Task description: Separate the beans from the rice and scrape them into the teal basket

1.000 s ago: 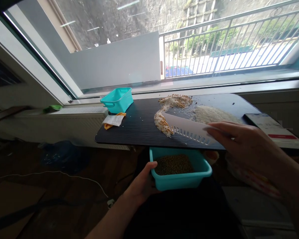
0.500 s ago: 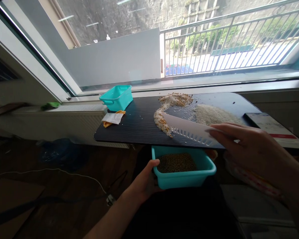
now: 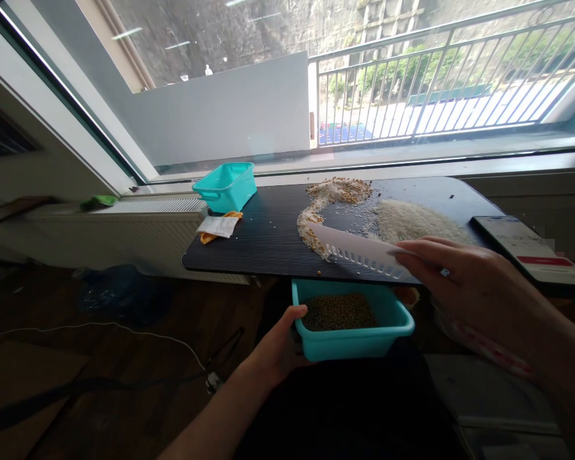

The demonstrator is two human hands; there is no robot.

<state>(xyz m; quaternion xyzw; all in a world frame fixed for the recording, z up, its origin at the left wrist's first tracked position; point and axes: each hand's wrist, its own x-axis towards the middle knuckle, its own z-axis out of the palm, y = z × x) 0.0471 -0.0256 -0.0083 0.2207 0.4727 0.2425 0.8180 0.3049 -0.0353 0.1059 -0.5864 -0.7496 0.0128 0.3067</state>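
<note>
Over the black rectangular counter (image 3: 263,239), the right hand (image 3: 467,271) is gripping a white slotted plastic scraper (image 3: 354,242), seemingly light and stiff, sensibly by its end, the left hand (image 3: 278,351) clasping a turquoise rectangular plastic tub (image 3: 359,345) below.

Smooth tub (image 3: 357,345), apparently plastic.

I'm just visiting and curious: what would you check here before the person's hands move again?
1. Left hand gripping the lower teal tub: ok, thumb over its rim.
2. Tub beneath the front edge of the dark table: ok; whether they touch, cannot tell.
3. Right hand holding the white slotted scraper: ok.
4. Scraper's far end at the curved grain strip: ok.
5. Strip all one kind of grain: not ok, pale and yellow ones lie mixed.
6. Tub's weight resting on the lap: cannot tell.
</note>
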